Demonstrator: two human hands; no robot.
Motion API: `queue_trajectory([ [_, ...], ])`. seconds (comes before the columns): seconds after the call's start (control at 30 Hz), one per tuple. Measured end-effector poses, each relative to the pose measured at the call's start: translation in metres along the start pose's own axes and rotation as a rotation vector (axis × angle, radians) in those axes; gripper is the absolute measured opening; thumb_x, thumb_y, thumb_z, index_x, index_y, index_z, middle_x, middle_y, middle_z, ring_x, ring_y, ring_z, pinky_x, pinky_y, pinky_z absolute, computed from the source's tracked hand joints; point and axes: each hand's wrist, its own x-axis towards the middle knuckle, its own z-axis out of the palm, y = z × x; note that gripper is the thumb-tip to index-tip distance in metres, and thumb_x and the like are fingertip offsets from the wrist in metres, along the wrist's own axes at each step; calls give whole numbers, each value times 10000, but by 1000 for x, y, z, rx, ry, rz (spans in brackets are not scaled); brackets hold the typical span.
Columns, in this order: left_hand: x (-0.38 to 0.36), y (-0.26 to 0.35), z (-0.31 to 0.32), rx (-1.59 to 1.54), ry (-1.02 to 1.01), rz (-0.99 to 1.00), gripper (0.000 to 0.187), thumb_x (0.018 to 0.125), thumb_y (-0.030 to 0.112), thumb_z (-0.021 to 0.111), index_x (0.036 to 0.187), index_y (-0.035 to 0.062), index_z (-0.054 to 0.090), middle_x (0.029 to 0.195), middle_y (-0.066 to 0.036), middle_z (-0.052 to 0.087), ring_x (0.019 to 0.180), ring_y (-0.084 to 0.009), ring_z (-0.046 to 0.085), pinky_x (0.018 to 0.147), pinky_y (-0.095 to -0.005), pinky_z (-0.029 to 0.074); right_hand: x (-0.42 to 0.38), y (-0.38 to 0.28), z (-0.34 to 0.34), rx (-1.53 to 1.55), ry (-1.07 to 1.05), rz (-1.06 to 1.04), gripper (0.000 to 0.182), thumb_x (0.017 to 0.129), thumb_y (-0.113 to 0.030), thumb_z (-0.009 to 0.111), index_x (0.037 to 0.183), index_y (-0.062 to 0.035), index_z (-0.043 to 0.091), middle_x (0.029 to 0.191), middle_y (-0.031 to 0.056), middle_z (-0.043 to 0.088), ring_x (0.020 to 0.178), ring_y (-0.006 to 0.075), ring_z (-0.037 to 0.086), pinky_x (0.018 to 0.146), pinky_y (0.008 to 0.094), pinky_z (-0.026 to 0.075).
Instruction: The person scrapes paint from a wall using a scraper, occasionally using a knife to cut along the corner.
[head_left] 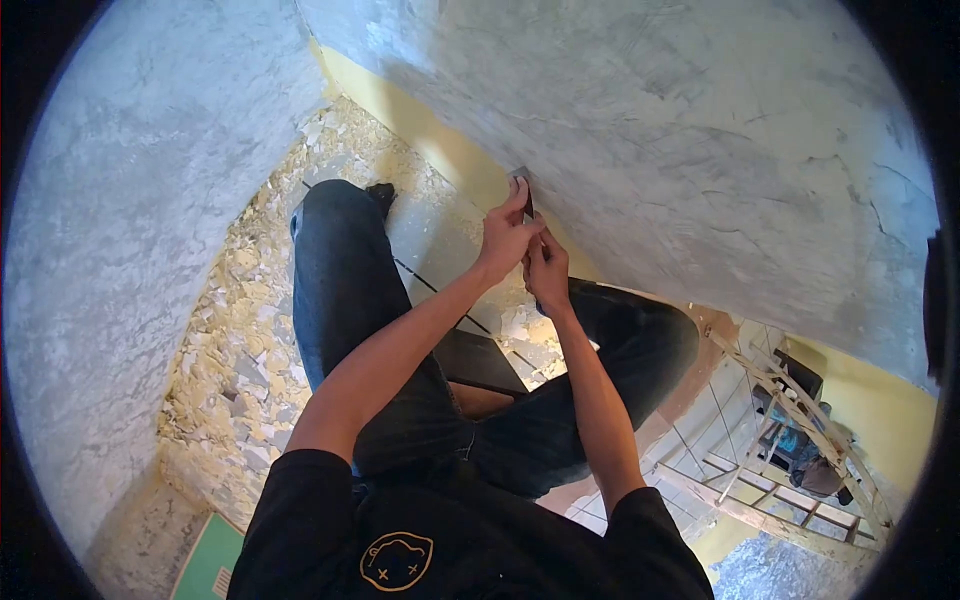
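Observation:
Both of my hands are together on a scraper [529, 206] with a dark handle and a small metal blade, held low against the wall. My left hand [507, 236] is closed on it, with fingertips up by the blade. Just below, my right hand [546, 270] grips the lower end, mostly covering it. The blade meets the wall where the bare grey plaster [640, 150] borders a strip of yellow paint [440, 140] near the floor.
Flakes of peeled paint [245, 350] litter the floor along the left wall [130, 220]. My bent legs straddle a low dark seat [480, 360]. A wooden ladder [790, 400] stands at the lower right, beside dark items. A green board [208, 560] lies at the lower left.

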Motion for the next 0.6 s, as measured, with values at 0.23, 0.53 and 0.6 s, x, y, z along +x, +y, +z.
queue_trajectory([
  [0.23, -12, -9, 7, 19, -95, 28, 683, 766, -120, 581, 1384, -75, 295, 1505, -259, 71, 1401, -225, 114, 1105, -284, 218, -19, 13, -10, 141, 8, -6, 412, 980, -231, 488, 1357, -68, 459, 616, -46, 397, 516, 37, 335, 454, 209, 288],
  [0.53, 6, -3, -6, 65, -7, 41, 669, 815, -49, 598, 1406, -21, 287, 1504, -184, 199, 1365, -211, 257, 1064, -280, 294, 4, -1, 5, 29, -17, -25, 388, 989, -275, 459, 1331, -92, 483, 577, -44, 427, 423, 24, 350, 369, 198, 274],
  [0.6, 0, -6, -8, 63, -13, 45, 680, 811, -54, 600, 1409, -19, 280, 1507, -175, 198, 1355, -197, 277, 1058, -274, 298, -4, 3, 7, 72, -36, 32, 388, 989, -271, 460, 1333, -93, 481, 578, -43, 429, 424, 23, 350, 372, 196, 275],
])
